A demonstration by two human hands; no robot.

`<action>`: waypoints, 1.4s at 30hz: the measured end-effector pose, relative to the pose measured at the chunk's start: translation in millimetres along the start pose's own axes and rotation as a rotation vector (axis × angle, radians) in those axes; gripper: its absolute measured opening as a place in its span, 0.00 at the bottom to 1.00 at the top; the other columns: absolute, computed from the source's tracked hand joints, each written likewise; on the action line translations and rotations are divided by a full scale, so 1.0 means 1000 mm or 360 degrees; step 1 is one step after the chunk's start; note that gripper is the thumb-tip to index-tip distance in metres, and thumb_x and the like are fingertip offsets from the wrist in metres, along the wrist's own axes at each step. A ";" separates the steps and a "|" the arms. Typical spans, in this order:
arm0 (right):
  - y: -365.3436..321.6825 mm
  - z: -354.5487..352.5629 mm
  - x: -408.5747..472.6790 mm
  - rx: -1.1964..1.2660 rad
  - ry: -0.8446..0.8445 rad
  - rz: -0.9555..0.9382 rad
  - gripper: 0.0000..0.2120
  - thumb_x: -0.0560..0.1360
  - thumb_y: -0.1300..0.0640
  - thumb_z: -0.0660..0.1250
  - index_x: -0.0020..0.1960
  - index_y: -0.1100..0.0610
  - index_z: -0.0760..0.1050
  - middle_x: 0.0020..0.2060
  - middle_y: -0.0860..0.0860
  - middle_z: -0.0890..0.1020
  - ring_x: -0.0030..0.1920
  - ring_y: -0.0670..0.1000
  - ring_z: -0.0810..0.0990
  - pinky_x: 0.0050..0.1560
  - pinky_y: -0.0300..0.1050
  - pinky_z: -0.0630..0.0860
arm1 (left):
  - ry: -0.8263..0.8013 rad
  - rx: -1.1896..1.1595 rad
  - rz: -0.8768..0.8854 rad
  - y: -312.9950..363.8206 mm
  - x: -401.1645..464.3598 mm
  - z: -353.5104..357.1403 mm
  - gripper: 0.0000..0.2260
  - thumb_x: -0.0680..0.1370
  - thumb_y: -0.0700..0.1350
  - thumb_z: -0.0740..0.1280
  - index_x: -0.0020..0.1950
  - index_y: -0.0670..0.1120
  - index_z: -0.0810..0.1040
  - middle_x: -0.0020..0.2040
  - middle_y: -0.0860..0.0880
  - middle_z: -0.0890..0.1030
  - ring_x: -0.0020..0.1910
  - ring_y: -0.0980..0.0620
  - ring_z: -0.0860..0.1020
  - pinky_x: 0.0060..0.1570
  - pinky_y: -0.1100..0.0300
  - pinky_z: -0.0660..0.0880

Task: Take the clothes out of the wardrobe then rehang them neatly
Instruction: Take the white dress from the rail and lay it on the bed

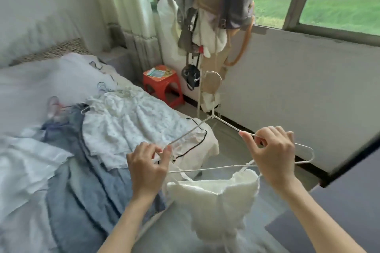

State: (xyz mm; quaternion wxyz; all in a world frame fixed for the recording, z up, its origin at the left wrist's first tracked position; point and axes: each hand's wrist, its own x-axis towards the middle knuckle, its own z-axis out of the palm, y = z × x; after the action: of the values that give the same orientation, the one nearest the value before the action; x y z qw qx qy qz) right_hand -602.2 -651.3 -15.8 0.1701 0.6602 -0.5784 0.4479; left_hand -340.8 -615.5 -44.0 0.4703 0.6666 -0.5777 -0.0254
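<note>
I judge the task to be somewhere in its middle; the clothes look already out of the wardrobe, since a heap of them lies on the bed (30,92), and the wardrobe itself is not in view.

My left hand (149,165) pinches the left arm of a white wire hanger (207,169) between thumb and forefinger; my right hand (271,154) pinches the hanger's right arm the same way, the other fingers loosely curled. A small white strappy top (213,203) hangs from the hanger by its thin straps, just below my hands and above the foot of the bed; the hanger's hook points away from me towards the wall. The left strap sits near my left hand and the right strap near my right; I cannot tell whether both are seated properly, so I take this piece as being settled on its hanger, not yet rehung.

Left to do, as I read it: a white lace dress (127,123) and a blue denim garment (82,162) lie spread on the bed, the dress partly over the denim, with hanger hooks showing at their tops; paler cloth lies at the near left.

Beyond the bed stand a red stool (162,84) and a coat stand (207,26) loaded with bags and clothes, beside the window.
</note>
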 end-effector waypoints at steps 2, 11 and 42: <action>-0.030 0.025 0.012 0.0113 -0.0006 -0.0066 0.23 0.72 0.40 0.63 0.27 0.54 0.65 0.24 0.47 0.70 0.29 0.52 0.70 0.39 0.44 0.60 | 0.0139 0.0094 -0.0052 -0.016 0.010 -0.023 0.16 0.73 0.59 0.60 0.31 0.51 0.70 0.32 0.54 0.72 0.34 0.53 0.70 0.45 0.61 0.56; -0.147 0.102 0.082 0.0719 -0.0025 -0.0286 0.16 0.74 0.46 0.64 0.42 0.58 0.79 0.39 0.53 0.79 0.44 0.55 0.75 0.52 0.46 0.64 | 0.0783 0.0490 -0.0184 -0.043 0.066 -0.120 0.14 0.74 0.59 0.60 0.32 0.52 0.69 0.33 0.53 0.73 0.36 0.52 0.72 0.44 0.60 0.53; -0.499 0.265 0.202 0.2246 -0.1254 0.0497 0.18 0.76 0.51 0.65 0.40 0.68 0.72 0.32 0.55 0.73 0.33 0.51 0.71 0.33 0.42 0.67 | 0.1837 0.0941 -0.0239 -0.130 0.368 -0.392 0.17 0.76 0.56 0.63 0.45 0.42 0.80 0.48 0.42 0.80 0.51 0.44 0.74 0.51 0.56 0.55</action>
State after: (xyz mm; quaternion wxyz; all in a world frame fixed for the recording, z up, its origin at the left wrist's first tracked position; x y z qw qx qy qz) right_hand -54.7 -835.3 146.1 -0.5646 0.6327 -0.2632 0.4600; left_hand 104.6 -687.5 275.8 0.4988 0.7129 -0.1667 0.4639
